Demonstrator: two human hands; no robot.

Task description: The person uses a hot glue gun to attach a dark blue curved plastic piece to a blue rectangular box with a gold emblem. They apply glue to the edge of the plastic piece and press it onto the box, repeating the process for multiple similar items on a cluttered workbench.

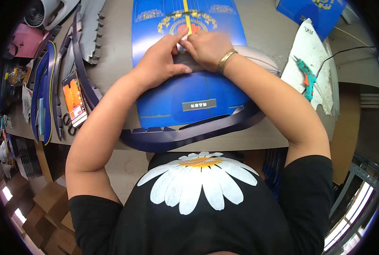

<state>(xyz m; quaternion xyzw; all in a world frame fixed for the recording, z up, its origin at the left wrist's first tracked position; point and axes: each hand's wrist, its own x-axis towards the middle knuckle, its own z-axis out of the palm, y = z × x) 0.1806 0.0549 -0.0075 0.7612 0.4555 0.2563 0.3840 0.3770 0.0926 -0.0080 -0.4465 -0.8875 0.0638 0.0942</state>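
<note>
A blue printed panel (168, 100) with gold ornament lies on the table, a small dark label (199, 105) near its front edge. My left hand (161, 59) rests on it, thumb stretched right and fingers bent inward. My right hand (208, 49), below a gold bracelet (227, 60), is closed against the left fingertips. What they pinch at the end of a yellow strip (186, 10) is hidden. A grey rounded piece (257, 58) shows from under my right hand and wrist. Along the panel's front curves a dark blue notched strip (172, 140).
At right a green glue gun (306, 78) lies on a white sheet (300, 46), its cord running back. Another blue printed piece (312, 15) is behind. At left are a phone (74, 100), scissors (71, 127), curved strips (81, 55) and a fan (36, 13).
</note>
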